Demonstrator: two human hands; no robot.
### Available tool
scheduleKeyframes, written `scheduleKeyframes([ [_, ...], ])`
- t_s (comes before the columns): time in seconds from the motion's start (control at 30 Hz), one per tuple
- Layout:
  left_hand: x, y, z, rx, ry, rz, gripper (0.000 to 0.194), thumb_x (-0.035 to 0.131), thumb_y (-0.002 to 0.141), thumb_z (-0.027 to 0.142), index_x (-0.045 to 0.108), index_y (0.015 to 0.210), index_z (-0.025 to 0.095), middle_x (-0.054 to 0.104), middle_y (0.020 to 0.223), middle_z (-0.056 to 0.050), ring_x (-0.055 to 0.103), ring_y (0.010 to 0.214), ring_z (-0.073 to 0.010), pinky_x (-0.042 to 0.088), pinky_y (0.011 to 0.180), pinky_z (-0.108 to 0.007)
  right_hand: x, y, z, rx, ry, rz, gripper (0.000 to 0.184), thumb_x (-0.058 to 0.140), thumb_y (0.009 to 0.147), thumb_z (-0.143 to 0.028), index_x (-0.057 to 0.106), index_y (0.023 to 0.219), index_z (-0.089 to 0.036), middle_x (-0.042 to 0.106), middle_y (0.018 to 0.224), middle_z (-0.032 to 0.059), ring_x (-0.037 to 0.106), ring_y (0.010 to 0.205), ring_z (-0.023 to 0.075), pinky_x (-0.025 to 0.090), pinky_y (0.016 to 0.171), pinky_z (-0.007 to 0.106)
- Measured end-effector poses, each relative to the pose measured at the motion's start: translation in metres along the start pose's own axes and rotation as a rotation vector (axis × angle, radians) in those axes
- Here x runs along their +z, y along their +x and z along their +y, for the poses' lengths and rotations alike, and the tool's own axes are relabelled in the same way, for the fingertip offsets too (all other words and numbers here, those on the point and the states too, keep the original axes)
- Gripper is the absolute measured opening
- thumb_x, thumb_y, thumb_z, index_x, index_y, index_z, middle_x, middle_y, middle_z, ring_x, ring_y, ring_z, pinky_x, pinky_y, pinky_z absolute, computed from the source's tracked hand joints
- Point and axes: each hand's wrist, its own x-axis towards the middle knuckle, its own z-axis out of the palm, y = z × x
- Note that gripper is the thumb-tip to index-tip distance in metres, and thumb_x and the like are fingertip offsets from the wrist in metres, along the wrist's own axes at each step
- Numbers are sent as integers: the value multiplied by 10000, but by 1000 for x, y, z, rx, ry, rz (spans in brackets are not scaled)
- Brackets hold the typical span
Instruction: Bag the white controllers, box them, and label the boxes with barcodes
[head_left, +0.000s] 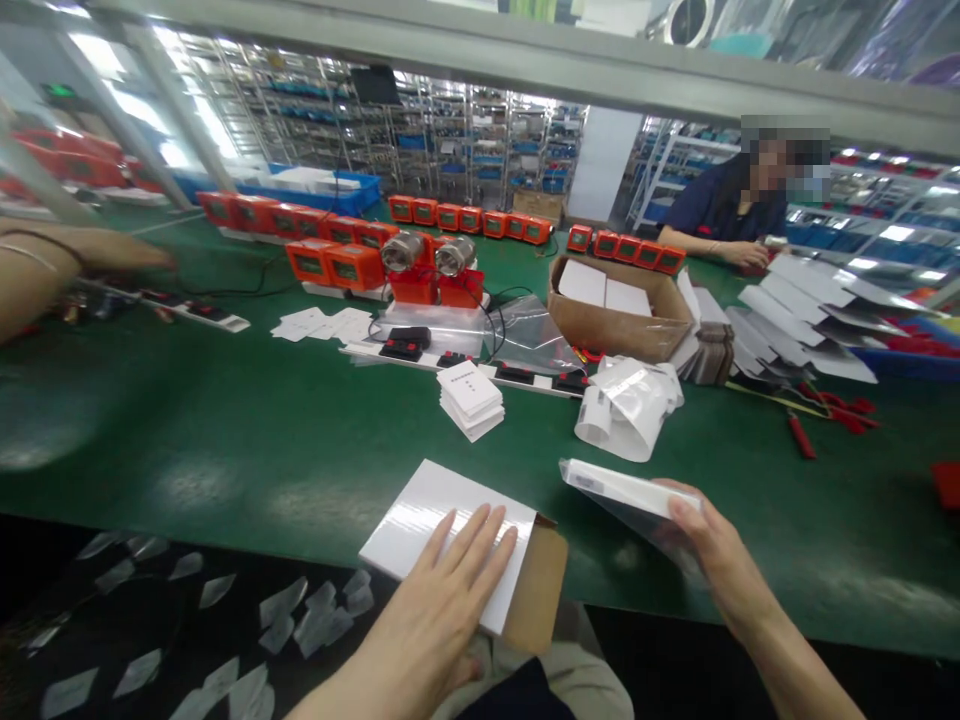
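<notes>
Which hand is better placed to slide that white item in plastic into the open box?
Right, I'd judge: the right hand holds the white item, and the brown flap of the box faces that side. The left hand lies flat on the box, seemingly able to steady it.

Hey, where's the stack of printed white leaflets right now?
In the head view, the leaflet stack sits mid-bench, just left of the crumpled white sheets and beyond the white box under the left hand.
</notes>
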Motion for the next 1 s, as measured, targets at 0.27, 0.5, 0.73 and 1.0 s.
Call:
scheduleKeyframes([
  [0.27,-36,40,-13,74,-135,-116,1150,786,490,362,208,1443,81,246,1503,-262,156,1409,-403,90,1134,-574,-9,-26,-4,-183,29,-227,681,548,643,-690,545,1152,-238,642,1123,85,596,1008,325,475,828,377],
  [0.5,-56,37,-22,209,-340,-1,1080,798,473,434,319,1392,130,414,1393,-173,348,1312,-364,229,1129,-508,-5,-31,-13,-296,17,-343,741,637,598,-680,506,1189,-253,635,1070,86,620,890,307,471,742,352],
  [0.73,-63,33,-29,208,-433,-12,1075,776,518,465,283,1405,110,381,1407,-188,309,1331,-357,290,1100,-498,-10,-26,-15,-627,-229,-280,700,746,605,-440,494,1236,-272,539,1228,92,561,1052,333,456,875,371],
  [1.0,-57,38,-10,258,-523,73,1160,799,506,461,171,1439,175,327,1439,-170,246,1358,-356,255,1104,-548,31,-45,-14,-878,-530,-146,919,751,635,-496,303,1357,-146,540,1273,179,581,1105,324,513,881,418],
])
